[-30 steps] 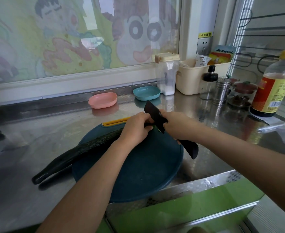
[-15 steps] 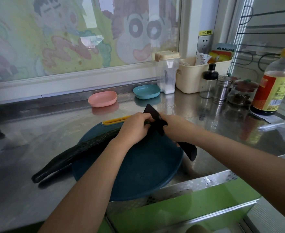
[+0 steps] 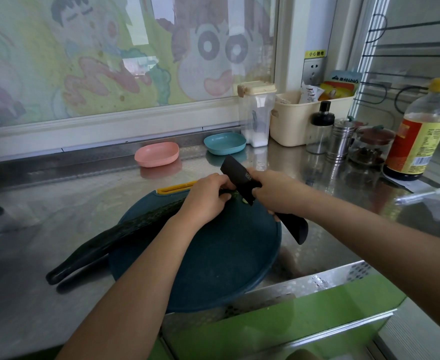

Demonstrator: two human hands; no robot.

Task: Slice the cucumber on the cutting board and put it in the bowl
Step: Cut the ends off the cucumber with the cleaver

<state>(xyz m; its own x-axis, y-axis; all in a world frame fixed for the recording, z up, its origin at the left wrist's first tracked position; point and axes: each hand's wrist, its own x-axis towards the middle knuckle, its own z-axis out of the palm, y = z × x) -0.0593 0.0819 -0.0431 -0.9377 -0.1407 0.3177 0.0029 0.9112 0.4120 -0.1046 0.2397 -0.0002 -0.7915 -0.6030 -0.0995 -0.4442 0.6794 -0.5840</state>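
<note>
Steel counter [image 3: 58, 203], left hand [image 3: 204, 200] gripping cucumber [image 3: 141, 226], right hand [image 3: 276, 192] gripping knife [image 3: 235, 171]

Views: one only, a wide-angle camera worn on the head.
Position: it sat above the near edge of the steel counter [image 3: 58, 294].
Facing: forward and down, toward the far window [image 3: 125, 61].
Nearness: close; the cutting board [image 3: 213, 268] filled the centre, with the left hand [image 3: 206, 198] and right hand [image 3: 273, 193] meeting at its far side.
Edges: straight lines bowed; a yellow-capped bottle [image 3: 419, 131] marked the far right.
</note>
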